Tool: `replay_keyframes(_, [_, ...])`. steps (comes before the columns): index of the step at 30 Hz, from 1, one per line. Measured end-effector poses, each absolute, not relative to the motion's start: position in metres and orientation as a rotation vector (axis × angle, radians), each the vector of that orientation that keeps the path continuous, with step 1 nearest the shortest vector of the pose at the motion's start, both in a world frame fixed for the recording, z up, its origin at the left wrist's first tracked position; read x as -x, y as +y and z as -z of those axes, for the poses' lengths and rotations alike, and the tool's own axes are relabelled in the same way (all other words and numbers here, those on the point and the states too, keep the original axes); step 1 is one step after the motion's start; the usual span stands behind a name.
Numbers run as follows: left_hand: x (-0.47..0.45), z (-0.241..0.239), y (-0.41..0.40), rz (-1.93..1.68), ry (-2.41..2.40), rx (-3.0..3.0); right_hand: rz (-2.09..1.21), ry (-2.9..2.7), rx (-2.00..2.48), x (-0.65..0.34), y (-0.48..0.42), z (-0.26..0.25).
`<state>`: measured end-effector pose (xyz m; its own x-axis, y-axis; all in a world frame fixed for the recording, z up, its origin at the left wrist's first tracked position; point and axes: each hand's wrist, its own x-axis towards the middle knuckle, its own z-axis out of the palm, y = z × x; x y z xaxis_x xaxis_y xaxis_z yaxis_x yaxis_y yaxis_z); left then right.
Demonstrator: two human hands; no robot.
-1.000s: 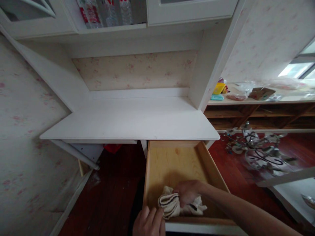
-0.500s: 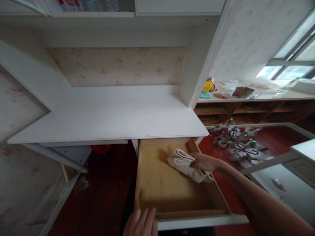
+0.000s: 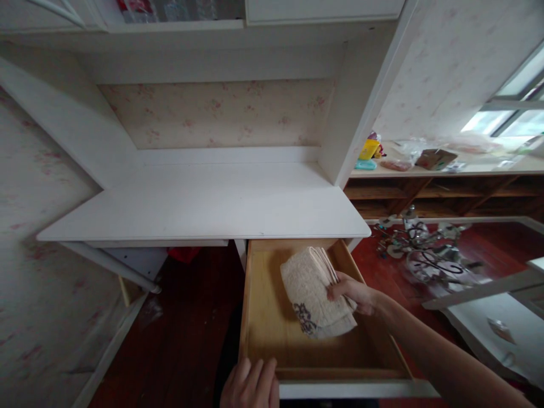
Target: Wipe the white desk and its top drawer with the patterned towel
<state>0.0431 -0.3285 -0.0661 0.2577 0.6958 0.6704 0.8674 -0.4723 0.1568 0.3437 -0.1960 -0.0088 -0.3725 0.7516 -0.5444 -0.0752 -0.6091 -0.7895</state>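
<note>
An open wooden drawer (image 3: 272, 340) is pulled out from under a white desk top (image 3: 204, 209). Inside it, my right hand (image 3: 352, 292) grips a folded beige cloth (image 3: 312, 289) with a dark pattern at one end, holding it against the drawer's right side. My left hand (image 3: 250, 385) rests on the drawer's white front edge at the bottom of the view, fingers lying over the rim.
White cabinets with bottles hang above the desk. A wooden shelf (image 3: 446, 170) to the right carries a yellow box, bags and a carton. A metal chandelier (image 3: 429, 255) lies on the red-brown floor (image 3: 182, 328). A white panel (image 3: 493, 328) lies at the right.
My right hand has carried the cloth from the drawer's front to its back right, and the cloth now lies flatter and unfolded wider. My left hand stays on the drawer front.
</note>
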Motion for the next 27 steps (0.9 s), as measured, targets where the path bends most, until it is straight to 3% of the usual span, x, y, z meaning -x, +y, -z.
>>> replay_keyframes(27, [-0.054,0.038,-0.320,0.943,-1.627,2.361,-2.105,-0.525,1.150,-0.260,-0.223,0.015])
